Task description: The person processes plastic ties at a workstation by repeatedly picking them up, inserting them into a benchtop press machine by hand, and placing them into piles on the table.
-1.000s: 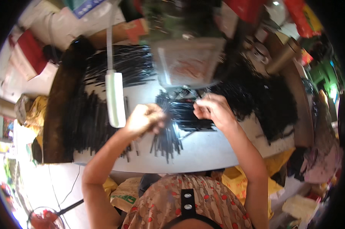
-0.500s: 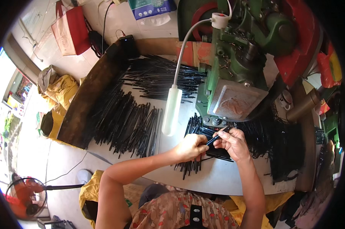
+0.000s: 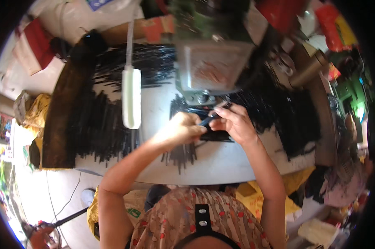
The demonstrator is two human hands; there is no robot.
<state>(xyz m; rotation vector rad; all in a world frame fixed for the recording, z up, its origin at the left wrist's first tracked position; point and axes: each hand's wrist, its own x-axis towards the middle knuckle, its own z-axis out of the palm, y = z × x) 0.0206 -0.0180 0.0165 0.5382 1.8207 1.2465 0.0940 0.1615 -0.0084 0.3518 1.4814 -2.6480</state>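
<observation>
My left hand (image 3: 184, 128) is closed around one end of a thin black strip (image 3: 207, 120). My right hand (image 3: 236, 121) pinches the same strip nearer its other end, thumb and fingers together. Both hands are over the white worktable, just in front of the base of a green press machine (image 3: 201, 98). Short black strips (image 3: 180, 154) lie loosely beneath and beside my left hand. Motion blur hides the strip's finer detail and its exact ends.
A white lamp (image 3: 131, 99) on a bendable neck hangs left of the press. Piles of black strips lie at the left (image 3: 98, 128), the back (image 3: 142, 62) and the right (image 3: 295, 120). A brown raised border (image 3: 59, 124) edges the table.
The whole view has turned, so the table and press appear farther left and higher. Both hands stay by the press base and keep hold of the black strip.
</observation>
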